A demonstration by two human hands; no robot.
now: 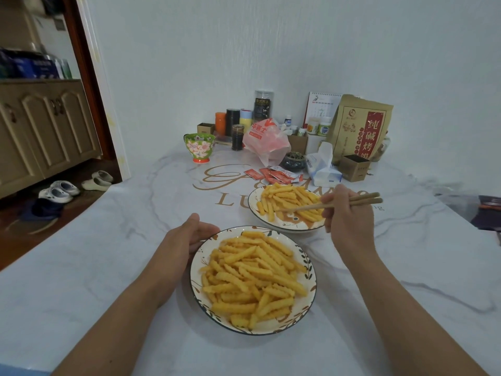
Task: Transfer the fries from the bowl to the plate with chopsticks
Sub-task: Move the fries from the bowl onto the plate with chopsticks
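White marble-patterned table [108, 267] with gold lettering, set against a pale wall. Right hand [349, 221] grips the chopsticks [329, 205]; their long axis runs nearly level, tips pointing left over the far dish [287, 226], which holds crinkle-cut fries [287, 198]. Whether the tips pinch a fry cannot be made out. Nearer than that dish, the leaf-rimmed dish [253, 328] carries a larger heap. Left hand [187, 240] cups its left rim, fingertips hidden behind the edge
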